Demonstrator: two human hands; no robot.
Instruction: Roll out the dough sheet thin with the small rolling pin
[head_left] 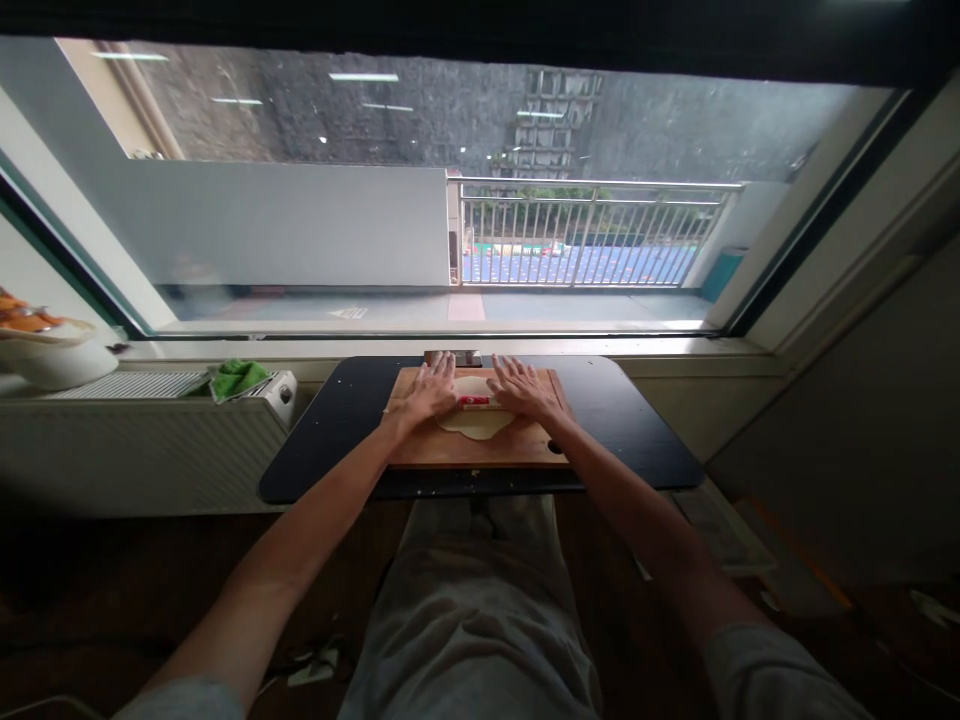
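The left hand [430,390] and right hand [523,388] lie palm down, fingers open and outstretched, one over each end of the red pin [474,402]. The pin lies across flat dough [476,425], on a board [435,457] on the black bench [326,435]; to the left, a green cloth [238,377] rests on the radiator [187,445]

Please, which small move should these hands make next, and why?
Probably a short roll toward the body: the left hand and right hand lie spread over the rolling pin, either side of its red part, and the dough extends nearer the body with a wavy edge.
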